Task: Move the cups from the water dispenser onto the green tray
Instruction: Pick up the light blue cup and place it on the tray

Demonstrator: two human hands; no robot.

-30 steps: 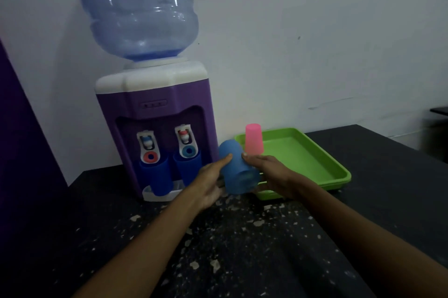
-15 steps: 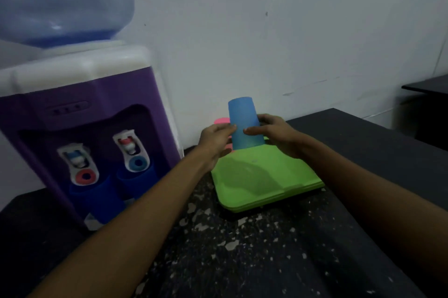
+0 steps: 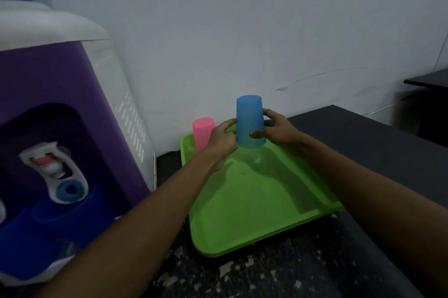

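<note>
Carried further over the green plastic tray (image 3: 254,220), the upside-down light blue plastic cup (image 3: 249,121) is gripped by the left hand (image 3: 221,141) and right hand (image 3: 278,129), above the tray's far edge, beside an inverted pink plastic cup (image 3: 202,132) at its far-left corner.

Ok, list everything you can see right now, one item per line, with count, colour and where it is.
light blue cup: one, upside down, held over the tray's far end
pink cup: one, upside down, tray's far left corner
tray: one, green, on the table
dark blue cups: two, under the dispenser taps
water dispenser: one, purple and white, left
table: one, dark, speckled
left hand: on the light blue cup
right hand: on the light blue cup
</note>
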